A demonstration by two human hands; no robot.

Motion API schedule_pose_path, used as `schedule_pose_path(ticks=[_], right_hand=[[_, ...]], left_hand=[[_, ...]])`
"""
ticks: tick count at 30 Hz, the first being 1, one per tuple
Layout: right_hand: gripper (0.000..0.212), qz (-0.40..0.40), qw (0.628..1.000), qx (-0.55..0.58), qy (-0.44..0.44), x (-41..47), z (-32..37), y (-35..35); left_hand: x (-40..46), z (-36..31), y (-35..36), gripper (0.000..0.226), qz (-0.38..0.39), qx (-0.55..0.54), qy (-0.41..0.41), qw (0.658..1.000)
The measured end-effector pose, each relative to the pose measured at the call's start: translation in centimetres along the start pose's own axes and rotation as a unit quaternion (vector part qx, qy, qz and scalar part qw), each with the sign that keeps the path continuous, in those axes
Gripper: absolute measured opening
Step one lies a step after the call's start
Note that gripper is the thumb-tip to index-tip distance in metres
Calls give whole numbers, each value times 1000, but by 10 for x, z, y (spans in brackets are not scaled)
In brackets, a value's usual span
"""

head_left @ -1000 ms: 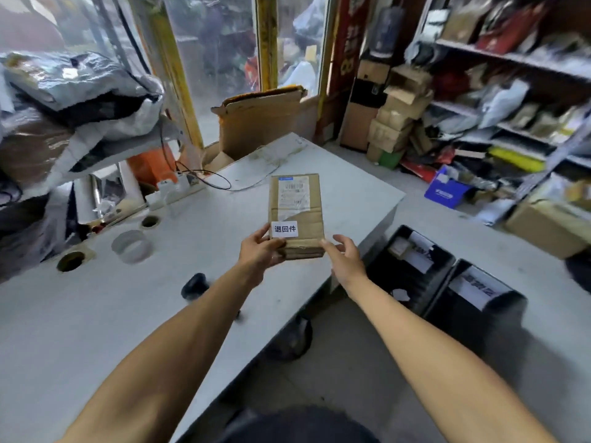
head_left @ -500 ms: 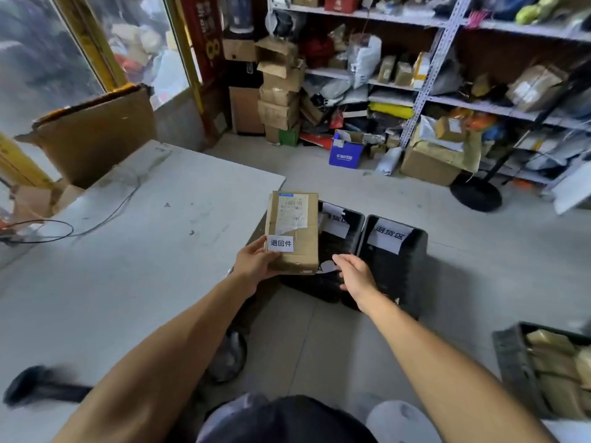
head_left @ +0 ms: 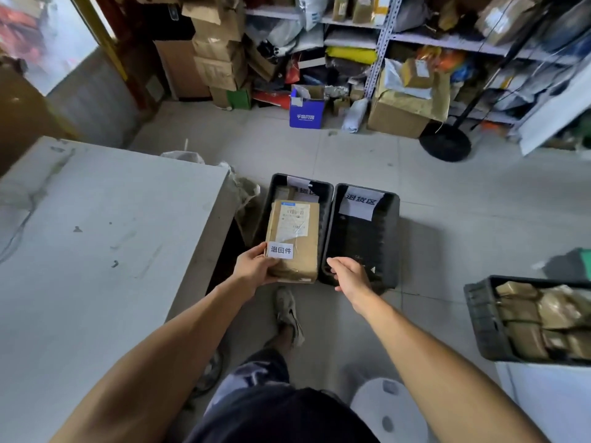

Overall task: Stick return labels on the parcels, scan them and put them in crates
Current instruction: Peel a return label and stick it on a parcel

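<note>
My left hand grips the parcel's near corner, thumb by its white return label, holding it over the left crate; my right hand hangs loose, holding nothing, above the right crate.

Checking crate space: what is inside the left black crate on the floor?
The left black crate shows a white paper sign at its far end; the parcel in the left hand covers the rest.
</note>
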State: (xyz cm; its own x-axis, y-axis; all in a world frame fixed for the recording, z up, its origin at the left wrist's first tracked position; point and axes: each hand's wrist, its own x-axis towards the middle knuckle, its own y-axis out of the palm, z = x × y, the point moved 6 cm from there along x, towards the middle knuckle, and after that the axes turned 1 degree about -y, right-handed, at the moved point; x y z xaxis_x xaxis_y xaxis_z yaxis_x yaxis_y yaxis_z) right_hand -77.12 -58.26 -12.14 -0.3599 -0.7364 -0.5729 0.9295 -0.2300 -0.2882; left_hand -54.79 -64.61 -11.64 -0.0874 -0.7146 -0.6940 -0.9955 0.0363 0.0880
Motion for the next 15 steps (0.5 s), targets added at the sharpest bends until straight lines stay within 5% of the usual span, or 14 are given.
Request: schedule_pose_path(ticks=[15], right_hand=[[24, 3, 995, -26, 97, 172, 52, -11]], left_hand=[[185, -54, 52, 63, -21, 47, -113, 992]])
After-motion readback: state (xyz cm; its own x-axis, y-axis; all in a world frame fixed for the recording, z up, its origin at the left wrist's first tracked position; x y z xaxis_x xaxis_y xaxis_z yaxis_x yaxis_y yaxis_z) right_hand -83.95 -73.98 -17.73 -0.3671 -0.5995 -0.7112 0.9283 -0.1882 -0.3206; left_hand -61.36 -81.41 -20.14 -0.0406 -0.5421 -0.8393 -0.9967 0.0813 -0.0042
